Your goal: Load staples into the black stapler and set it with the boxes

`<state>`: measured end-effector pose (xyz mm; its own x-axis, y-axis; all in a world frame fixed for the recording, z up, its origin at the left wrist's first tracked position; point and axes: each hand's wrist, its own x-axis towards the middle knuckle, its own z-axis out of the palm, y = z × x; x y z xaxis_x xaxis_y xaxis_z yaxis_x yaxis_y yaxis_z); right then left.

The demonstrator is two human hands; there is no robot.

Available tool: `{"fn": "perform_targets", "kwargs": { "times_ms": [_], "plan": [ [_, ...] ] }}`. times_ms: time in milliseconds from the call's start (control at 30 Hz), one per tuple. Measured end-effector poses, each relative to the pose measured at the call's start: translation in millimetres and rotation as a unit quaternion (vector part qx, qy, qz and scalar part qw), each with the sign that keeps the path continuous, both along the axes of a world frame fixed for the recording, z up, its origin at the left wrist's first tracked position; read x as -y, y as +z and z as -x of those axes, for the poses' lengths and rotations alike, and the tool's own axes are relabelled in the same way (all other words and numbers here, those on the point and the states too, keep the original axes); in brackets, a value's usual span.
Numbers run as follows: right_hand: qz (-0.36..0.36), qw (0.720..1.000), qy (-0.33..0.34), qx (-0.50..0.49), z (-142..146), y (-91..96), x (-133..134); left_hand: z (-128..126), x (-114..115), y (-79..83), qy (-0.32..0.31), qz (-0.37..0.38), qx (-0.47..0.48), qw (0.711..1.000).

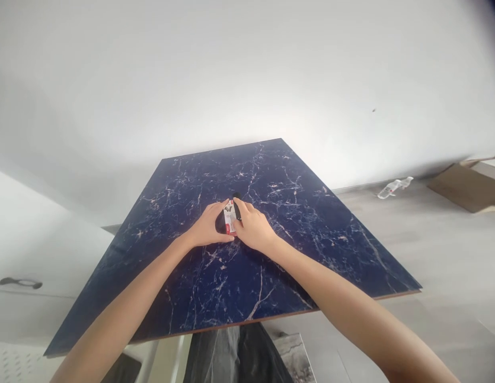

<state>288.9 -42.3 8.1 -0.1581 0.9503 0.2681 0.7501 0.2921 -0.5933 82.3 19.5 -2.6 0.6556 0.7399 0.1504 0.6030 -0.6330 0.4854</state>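
From the head camera we see both our arms stretched out over a dark blue marbled bench (215, 276), meeting near its middle. Our left hand (207, 227) curls around the left side of a small red-and-white packet (230, 219), fingers closed against it. Our right hand (253, 229) presses on the packet from the right, its forefinger laid along the top edge, so both hands are clamped on the same thing. Something small and black (237, 196) peeks out just behind the packet; it is too hidden to tell what it is. Off the bench, on the floor to the right, lie a clear plastic bottle (394, 187) and, well beyond it, a flat cardboard box (465, 186) against the white wall.
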Motion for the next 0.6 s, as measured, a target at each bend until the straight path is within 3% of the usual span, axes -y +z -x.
{"fn": "perform_targets", "kwargs": {
  "times_ms": [167, 433, 533, 600],
  "plan": [
    [-0.009, 0.993, -0.111, 0.034, -28, -5.5, -27, -66, -41, -10.0, 0.007, -0.045, 0.009, 0.999],
    [-0.013, 0.953, -0.303, 0.023, -147, -10.9, -60, -222, -82, -13.9, -0.025, -0.032, 0.000, 0.999],
    [-0.041, 0.924, -0.380, 0.005, -169, -22.5, -67, -250, -88, -13.7, -0.053, -0.016, -0.011, 0.998],
    [-0.056, 0.917, -0.395, -0.004, -173, -29.4, -71, -255, -91, -13.5, -0.063, -0.004, -0.011, 0.998]
  ]
}}
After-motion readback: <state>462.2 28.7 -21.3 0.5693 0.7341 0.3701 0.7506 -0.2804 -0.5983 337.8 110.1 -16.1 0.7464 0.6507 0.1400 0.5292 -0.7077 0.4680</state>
